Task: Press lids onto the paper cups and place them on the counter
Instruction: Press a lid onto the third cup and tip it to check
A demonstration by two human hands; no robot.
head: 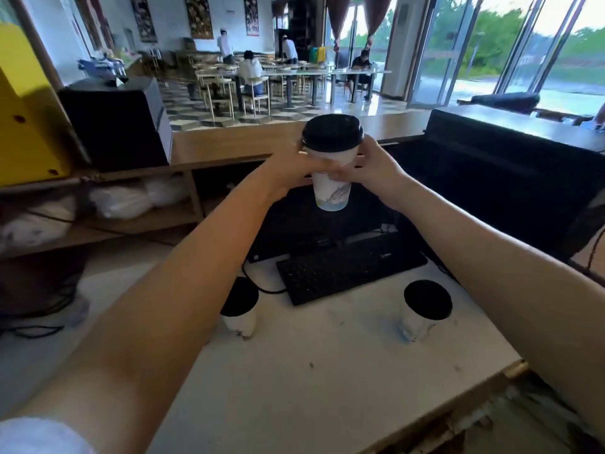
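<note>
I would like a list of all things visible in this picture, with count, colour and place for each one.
held paper cup: 1, white with black lid, raised in both hands
standing paper cups: 2, white with black lids, on the table, one left, one right
keyboard: 1, black, far part of the table
table: 1, white, scuffed, in front
box: 1, black, on the wooden counter, left
people: several, seated or standing, far dining area
left hand: around the cup
right hand: around the cup

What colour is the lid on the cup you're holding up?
Black; the lid shows clearly in the head view.
</note>
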